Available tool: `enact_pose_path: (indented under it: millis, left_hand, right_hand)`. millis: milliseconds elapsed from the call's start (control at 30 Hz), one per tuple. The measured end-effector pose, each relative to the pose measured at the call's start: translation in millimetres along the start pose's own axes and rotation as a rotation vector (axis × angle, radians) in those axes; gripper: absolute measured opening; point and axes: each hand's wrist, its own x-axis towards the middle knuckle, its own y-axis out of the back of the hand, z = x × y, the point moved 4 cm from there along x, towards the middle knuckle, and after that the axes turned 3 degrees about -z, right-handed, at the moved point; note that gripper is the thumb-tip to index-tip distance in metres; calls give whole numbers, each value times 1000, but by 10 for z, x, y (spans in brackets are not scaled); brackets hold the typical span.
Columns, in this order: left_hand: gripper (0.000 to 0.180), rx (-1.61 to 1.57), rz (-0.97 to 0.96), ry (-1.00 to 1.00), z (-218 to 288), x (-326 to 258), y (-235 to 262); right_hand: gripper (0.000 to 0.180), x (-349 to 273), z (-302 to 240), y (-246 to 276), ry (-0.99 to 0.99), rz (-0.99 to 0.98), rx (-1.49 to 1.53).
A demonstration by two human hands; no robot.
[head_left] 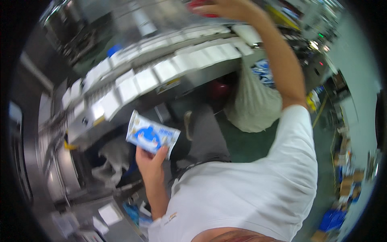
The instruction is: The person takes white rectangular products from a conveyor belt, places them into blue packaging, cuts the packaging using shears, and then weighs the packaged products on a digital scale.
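My left hand is raised in front of my white shirt and grips a flat white and blue packet by its lower edge. My right arm stretches up and across the conveyor. At the top edge of the view my right hand rests by a red object, which is mostly cut off. Blur hides whether its fingers close on that object. Two curved rows of white packets lie on the conveyor below the arm.
A full pale sack stands on the green floor under the conveyor's end, with blue and white packets at its mouth. Steel machine parts fill the left side. Cartons and blue crates line the right.
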Motion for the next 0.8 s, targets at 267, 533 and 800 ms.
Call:
enact_pose_path:
  millis: [267,533,800]
  left_hand:
    - [58,-16,-123,67,-39,-8,-105]
    - [55,-150,-145,324,16,54,-56]
    - [58,-197,-461,458,-155,126,-175]
  right_hand:
    - [35,705,443,-864,206,243,-201]
    - [48,-1211,-1569,-968,851,74,660]
    - [12,-1796,-1589,-1355,596,103,766]
